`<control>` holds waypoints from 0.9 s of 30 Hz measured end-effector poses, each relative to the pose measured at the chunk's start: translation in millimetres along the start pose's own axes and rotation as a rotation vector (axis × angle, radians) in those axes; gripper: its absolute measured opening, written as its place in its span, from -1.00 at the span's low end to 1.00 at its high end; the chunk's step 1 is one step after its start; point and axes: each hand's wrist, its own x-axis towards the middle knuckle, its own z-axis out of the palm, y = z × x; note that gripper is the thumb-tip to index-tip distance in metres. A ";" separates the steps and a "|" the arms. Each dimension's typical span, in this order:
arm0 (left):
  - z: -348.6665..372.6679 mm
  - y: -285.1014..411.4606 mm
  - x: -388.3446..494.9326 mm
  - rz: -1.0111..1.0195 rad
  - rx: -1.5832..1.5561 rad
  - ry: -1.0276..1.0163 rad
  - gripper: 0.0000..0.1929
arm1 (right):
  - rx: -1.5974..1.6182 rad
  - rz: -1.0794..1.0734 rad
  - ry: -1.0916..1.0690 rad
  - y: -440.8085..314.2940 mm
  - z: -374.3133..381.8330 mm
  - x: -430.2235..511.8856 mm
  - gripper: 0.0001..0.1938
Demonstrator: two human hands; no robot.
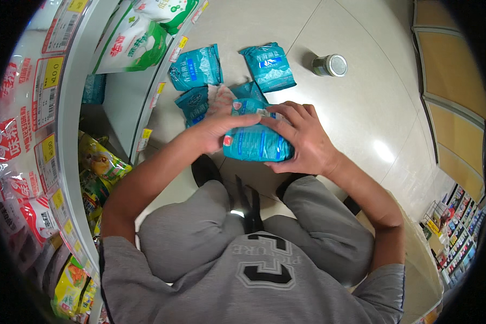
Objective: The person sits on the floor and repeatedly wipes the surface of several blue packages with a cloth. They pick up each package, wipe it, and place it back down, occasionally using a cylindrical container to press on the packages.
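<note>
Both hands hold a teal plastic packet [255,141] with printed writing above the floor. My left hand [220,128] grips its left side, the thumb laid across its face, and a pinkish-white cloth [220,99] shows just beyond that hand. My right hand [303,135] is wrapped around the right side of the same packet. Behind it, similar teal packets lie on the tiles: one at the left [196,67], one at the right [268,67], and one beside the cloth [194,106]. Part of another shows behind the held packet.
At the left stands a shelf unit [123,109] with price tags, white-and-green bags [133,44] and yellow-green packets [101,156]. A round lidded container [330,65] is on the floor. Tan panels [449,60] line the far right, with stocked shelves [459,235] below them.
</note>
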 end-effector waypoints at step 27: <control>93.0 -227.6 107.5 0.145 -0.150 0.777 -0.38 | -0.035 0.602 0.423 104.2 26.0 -61.8 -0.29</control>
